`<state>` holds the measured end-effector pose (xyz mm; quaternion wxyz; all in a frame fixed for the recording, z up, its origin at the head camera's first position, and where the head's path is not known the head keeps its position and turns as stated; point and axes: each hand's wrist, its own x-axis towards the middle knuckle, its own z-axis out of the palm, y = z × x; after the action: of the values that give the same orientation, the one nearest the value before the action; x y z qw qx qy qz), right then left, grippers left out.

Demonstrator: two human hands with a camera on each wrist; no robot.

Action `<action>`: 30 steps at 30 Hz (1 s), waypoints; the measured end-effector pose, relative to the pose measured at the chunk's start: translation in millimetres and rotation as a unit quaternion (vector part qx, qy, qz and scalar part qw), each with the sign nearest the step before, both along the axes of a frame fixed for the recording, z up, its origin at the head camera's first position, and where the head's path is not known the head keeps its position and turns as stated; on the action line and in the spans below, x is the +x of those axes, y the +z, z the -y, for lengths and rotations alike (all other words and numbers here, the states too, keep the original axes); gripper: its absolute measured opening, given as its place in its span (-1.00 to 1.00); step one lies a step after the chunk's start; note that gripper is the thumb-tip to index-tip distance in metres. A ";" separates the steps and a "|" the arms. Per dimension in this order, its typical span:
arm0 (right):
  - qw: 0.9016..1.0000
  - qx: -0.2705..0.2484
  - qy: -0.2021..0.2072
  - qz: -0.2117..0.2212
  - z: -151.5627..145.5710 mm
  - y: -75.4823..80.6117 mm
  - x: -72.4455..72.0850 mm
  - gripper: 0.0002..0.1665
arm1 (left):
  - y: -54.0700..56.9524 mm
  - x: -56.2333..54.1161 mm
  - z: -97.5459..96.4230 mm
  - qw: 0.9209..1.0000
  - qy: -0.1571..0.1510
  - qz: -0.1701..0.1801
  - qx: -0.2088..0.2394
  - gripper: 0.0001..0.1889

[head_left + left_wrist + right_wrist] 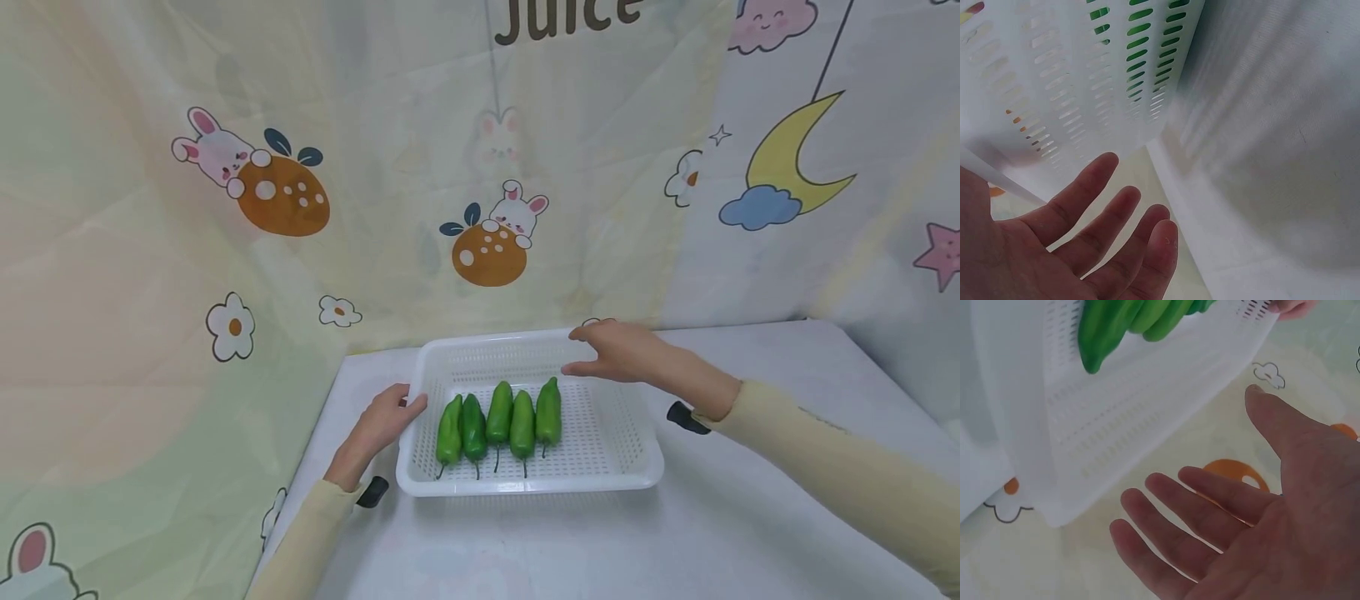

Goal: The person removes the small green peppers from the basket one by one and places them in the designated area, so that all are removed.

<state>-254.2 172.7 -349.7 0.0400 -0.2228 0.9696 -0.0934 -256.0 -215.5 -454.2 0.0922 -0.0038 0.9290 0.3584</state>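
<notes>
Several green chili peppers (499, 412) lie side by side in a white perforated plastic basket (600, 482), stems toward the front. My left hand (384, 419) is at the basket's left rim, its thumb near the top edge. In the left wrist view, the left fingers (1124, 201) extend loosely along the outside of the slotted wall, apart from each other. Over the basket's back right corner, my right hand (618, 352) has its thumb and fingers spread with nothing between them. The right wrist view shows its palm facing the rim.
The basket stands on a table with a white cloth (750, 517). Close behind it hangs a printed curtain (405, 250) with rabbits and flowers, which also runs along the left side. Dark bands (687, 418) are worn at both wrists.
</notes>
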 end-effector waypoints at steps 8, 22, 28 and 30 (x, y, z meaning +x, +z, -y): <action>0.999 0.003 0.021 0.044 12.6 -17.1 -10.2 -0.34 | 0.2 -0.6 0.3 1.000 -0.001 0.001 -0.003 -0.42; 0.993 0.039 -0.007 0.113 37.8 -38.3 -21.4 -0.40 | 0.7 -0.5 -0.1 1.000 -0.005 0.005 0.008 -0.44; 0.988 0.034 -0.038 0.146 45.1 -49.6 -26.6 -0.54 | -1.3 -1.7 0.5 1.000 -0.005 0.007 0.007 -0.44; 0.985 0.039 -0.053 0.157 46.5 -54.1 -28.4 -0.56 | -1.7 -1.6 0.6 1.000 -0.005 0.008 0.010 -0.43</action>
<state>-282.6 126.2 -403.8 0.1953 -0.1523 0.9645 -0.0917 -257.6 -216.1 -455.9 0.1015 -0.0015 0.9247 0.3670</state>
